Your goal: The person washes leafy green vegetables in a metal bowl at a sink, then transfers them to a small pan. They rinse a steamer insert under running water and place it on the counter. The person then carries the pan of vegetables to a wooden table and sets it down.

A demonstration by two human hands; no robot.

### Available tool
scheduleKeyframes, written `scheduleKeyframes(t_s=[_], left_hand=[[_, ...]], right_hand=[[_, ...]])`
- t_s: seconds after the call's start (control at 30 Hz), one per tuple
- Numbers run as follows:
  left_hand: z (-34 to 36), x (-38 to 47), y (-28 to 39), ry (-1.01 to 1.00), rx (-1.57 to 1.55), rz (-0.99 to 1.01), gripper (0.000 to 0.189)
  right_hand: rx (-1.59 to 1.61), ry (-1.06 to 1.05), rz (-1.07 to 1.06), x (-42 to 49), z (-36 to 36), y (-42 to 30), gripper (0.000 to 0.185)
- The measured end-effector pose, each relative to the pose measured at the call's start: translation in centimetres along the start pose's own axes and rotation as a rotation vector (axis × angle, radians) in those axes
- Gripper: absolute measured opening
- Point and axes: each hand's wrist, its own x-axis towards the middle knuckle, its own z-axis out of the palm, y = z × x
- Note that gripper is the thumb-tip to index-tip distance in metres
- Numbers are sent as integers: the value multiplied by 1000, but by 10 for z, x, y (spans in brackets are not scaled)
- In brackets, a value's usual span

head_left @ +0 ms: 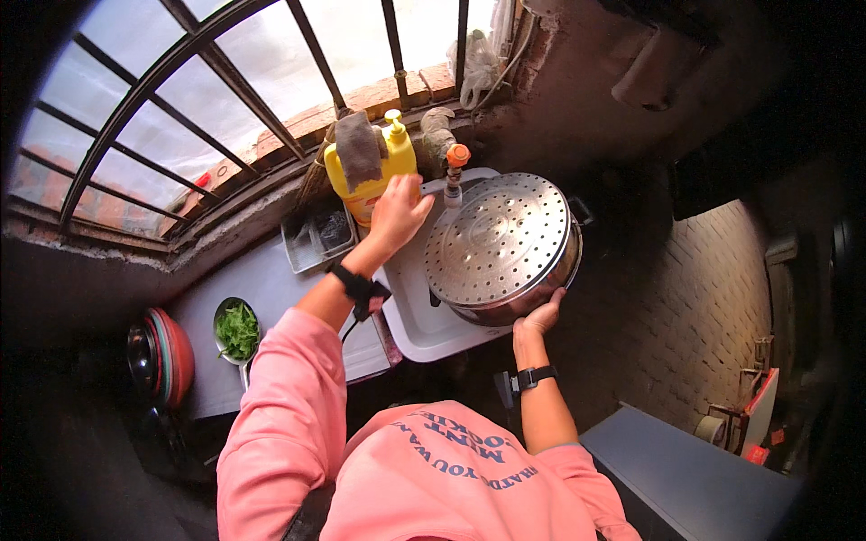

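Observation:
A round metal steamer tray with many small holes [500, 233] lies on top of a wide stainless steel pot [504, 308], which rests in a white sink [429, 318]. My right hand [541, 314] supports the pot's near right side; its fingers are partly hidden under the rim. My left hand [400, 209] is raised in front of a yellow plastic jug with a pump top [342, 182], its fingers loosely bent; I cannot tell whether they touch the jug. A grey cloth [358, 152] hangs over the jug. An orange-handled tap [457, 159] stands behind the pot.
On the counter [270, 284] left of the sink are a metal tray [298, 253], a pan of leafy greens [237, 330] and stacked bowls [177, 358]. A barred window [216, 61] runs behind. A grey panel [683, 466] is at the lower right.

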Motion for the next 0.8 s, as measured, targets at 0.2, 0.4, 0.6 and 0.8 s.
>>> scheduleKeyframes(t_s=[0.2,0.4,0.6,0.8], left_hand=[[-22,-123,-40,-143,-210,-197,22],[-25,-228,-45,-292,-217,-383,23],[-35,-259,-53,-382,-237,-476,26],[-37,-263,-59,-500,-244,-466,25]], right_hand=[[-16,-14,16,15,-10,23,50],[-1,-48,7,-1,-7,19,60],[42,-35,46,-32,10,1,72],[69,-56,21,-34,3,-13,71]])
